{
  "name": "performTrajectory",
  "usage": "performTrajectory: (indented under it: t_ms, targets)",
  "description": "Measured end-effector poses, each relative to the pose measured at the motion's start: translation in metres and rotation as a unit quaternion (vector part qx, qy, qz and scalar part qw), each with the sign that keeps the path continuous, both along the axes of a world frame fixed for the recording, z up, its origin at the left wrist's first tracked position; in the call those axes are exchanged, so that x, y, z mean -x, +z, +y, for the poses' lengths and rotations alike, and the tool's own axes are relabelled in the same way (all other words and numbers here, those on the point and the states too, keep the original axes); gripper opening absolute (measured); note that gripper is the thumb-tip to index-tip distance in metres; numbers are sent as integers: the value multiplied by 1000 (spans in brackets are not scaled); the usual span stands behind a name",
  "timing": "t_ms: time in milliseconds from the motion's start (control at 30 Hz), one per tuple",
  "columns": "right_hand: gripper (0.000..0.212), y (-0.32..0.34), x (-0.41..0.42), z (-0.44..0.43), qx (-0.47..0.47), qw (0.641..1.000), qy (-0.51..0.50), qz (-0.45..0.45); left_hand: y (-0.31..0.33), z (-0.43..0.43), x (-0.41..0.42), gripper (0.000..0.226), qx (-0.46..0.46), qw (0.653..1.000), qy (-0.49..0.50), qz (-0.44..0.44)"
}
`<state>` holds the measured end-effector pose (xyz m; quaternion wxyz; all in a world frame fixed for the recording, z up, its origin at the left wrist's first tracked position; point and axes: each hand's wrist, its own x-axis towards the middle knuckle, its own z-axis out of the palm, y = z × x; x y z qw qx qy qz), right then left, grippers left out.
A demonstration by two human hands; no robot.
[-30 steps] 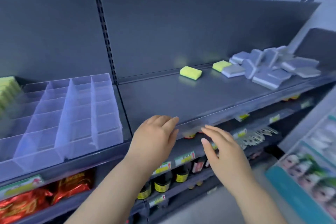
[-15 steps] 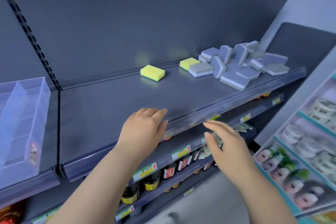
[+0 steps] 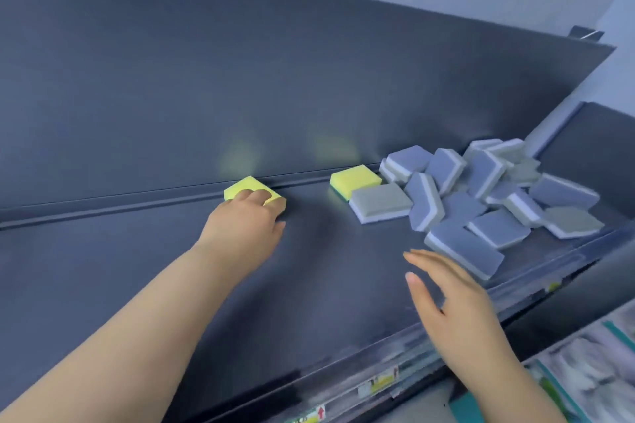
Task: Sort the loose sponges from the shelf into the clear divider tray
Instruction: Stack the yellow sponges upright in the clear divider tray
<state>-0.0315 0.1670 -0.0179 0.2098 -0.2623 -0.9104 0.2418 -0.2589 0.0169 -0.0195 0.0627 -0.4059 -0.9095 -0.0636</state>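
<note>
1. The left hand (image 3: 245,220) is laid over the nearer yellow sponge (image 3: 240,187), fingers curled on its top and thumb at its near side, so that it is grasped. The sponge has not been lifted off the shelf (image 3: 326,271), where it lies at the foot of the back panel (image 3: 309,79).
2. This sponge is probably taken first because it lies alone, well apart from the rest, and can be closed on from above with nothing else disturbed.
3. The right hand (image 3: 460,316) is held released above the shelf's front part, fingers straight and nothing grasped. It is kept just beside the grey pile (image 3: 481,203), likely so that a sponge there can be reached next.
4. The second yellow sponge (image 3: 355,178) is seen at the back, touching a flat grey sponge (image 3: 381,203). The pile is heaped loosely, with several pieces leaning on edge, so a careless pull could tumble some.
5. The clear divider tray is not in view, and the sorting is judged barely begun
</note>
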Motion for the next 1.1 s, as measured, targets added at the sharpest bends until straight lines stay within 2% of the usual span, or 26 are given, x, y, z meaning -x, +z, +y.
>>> performTrajectory:
  t_ms: [100,200,333,400,567,633,733,867,933,1100]
  targets:
    - [30,-6,16,25,17,1000,7,-5,-7,24,18,46,68,997,36,-5]
    - [30,-6,37,50,24,999,24,8,-16,40,22,45,85,996,35,-13]
    - [28,0,69,91,32,997,69,22,-25,61,10,41,-7,997,-37,-60]
    - [28,5,86,111,22,994,103,24,-25,72,2,39,-49,993,-39,-96]
    - [27,30,135,154,-18,977,210,23,-19,86,-15,40,-112,987,93,-73]
    - [28,37,160,165,-39,966,257,-14,-19,88,-22,48,-99,977,165,-89]
    - [33,39,198,173,-96,939,301,-136,-22,92,-30,56,-97,959,230,-133]
    - [54,23,230,174,-205,863,355,-294,-23,96,-34,65,-100,944,269,-162]
    - [58,19,235,175,-238,840,367,-322,-20,99,-35,71,-91,938,285,-177]
    - [55,15,238,175,-243,830,389,-316,-14,110,-43,82,-78,937,316,-129]
